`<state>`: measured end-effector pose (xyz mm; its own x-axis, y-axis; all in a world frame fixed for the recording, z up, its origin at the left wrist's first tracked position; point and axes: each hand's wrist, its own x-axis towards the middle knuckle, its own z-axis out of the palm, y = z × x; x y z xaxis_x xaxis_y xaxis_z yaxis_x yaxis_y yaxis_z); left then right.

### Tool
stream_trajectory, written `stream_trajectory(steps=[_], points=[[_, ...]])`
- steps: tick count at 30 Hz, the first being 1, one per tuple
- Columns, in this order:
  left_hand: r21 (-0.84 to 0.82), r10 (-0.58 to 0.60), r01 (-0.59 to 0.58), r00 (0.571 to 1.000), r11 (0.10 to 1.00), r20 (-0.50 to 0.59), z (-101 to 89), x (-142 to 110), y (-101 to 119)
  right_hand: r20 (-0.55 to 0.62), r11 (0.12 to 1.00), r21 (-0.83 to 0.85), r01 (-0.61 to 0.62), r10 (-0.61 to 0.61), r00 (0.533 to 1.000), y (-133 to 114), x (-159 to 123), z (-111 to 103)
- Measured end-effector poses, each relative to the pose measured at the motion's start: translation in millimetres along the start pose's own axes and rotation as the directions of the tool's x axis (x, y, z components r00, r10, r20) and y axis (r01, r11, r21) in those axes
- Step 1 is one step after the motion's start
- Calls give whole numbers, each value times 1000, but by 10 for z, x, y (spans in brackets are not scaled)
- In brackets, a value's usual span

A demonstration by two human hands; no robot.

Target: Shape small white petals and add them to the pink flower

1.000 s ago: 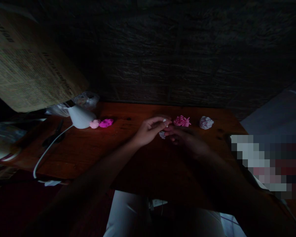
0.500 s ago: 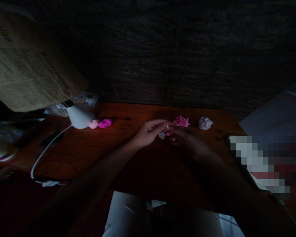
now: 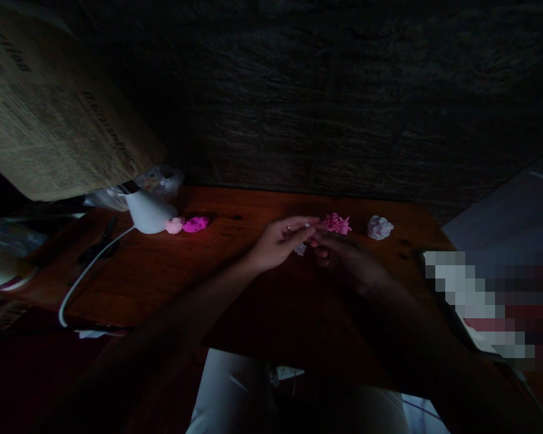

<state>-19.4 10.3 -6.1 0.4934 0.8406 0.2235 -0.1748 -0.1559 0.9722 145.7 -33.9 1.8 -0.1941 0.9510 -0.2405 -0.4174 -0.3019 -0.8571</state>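
Note:
Over the middle of the wooden table, my left hand (image 3: 283, 241) and my right hand (image 3: 344, 256) meet with fingertips pinched together. A small white piece (image 3: 306, 225) shows at the fingertips of my left hand; the rest of it is hidden. Just below the fingers, a crumpled white lump (image 3: 300, 248) is partly covered by my hands; I cannot tell whether it lies on the table or is held. Right behind my right hand sits a ruffled pink flower-like piece (image 3: 338, 223). Farther right stands a white petalled piece (image 3: 380, 227).
At the left, a pale pink lump (image 3: 174, 225) and a magenta lump (image 3: 196, 224) lie beside a white lamp base (image 3: 149, 212) with a cable. Dark scissors (image 3: 97, 246) rest nearby. A newsprint-patterned lampshade (image 3: 67, 114) overhangs. A tablet-like device with blurred screen (image 3: 475, 301) is at right.
The view has shifted slightly, so everything sits a little differently in the picture. My hands stay together, with my fingers moving only slightly around the white piece.

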Motion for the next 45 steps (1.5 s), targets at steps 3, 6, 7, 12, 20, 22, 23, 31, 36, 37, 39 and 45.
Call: stream_trajectory(steps=[3, 6, 7, 12, 20, 22, 23, 31, 36, 37, 39, 45], points=[[-24, -21, 20, 999, 1000, -50, 7, 5, -13, -4, 1000, -9, 19, -19, 1000, -2, 3, 3], [-33, -45, 43, 997, 999, -63, 21, 2, -2, -21, 998, -44, 53, -54, 998, 6, 3, 4], [-42, -54, 51, 996, 998, -70, 26, 0, 1, -28, 997, -54, 62, -64, 998, 9, 2, 3], [-76, -90, 84, 993, 994, -81, 37, -4, 1, -48, 995, -73, 65, -68, 997, 23, 2, -7], [-38, -34, 32, 998, 999, -55, 0, 1, 18, -17, 1000, -7, 31, -31, 999, 33, 3, -2], [-37, -14, 12, 999, 999, -51, -1, -1, 28, 5, 1000, 3, 24, -24, 1000, 21, -8, 2], [-33, -10, 9, 999, 999, -53, 0, -3, 33, 15, 1000, 5, 23, -23, 1000, 15, -13, 4], [-121, -57, 50, 997, 991, -50, 41, -8, 37, 34, 999, 21, 39, -39, 999, -10, -20, 15], [-149, -66, 53, 994, 987, -83, 45, -2, 16, 59, 998, 11, 62, -63, 996, 1, 1, 14], [-144, -63, 50, 994, 988, -87, 42, -3, 19, 61, 998, 15, 64, -64, 996, 2, 1, 15], [-135, -53, 41, 995, 990, -86, 32, -8, 28, 63, 998, 16, 65, -66, 996, 2, -4, 19], [-149, -45, 32, 995, 988, -86, 13, -13, 0, 84, 990, -76, 117, -110, 990, 13, -20, 17]])
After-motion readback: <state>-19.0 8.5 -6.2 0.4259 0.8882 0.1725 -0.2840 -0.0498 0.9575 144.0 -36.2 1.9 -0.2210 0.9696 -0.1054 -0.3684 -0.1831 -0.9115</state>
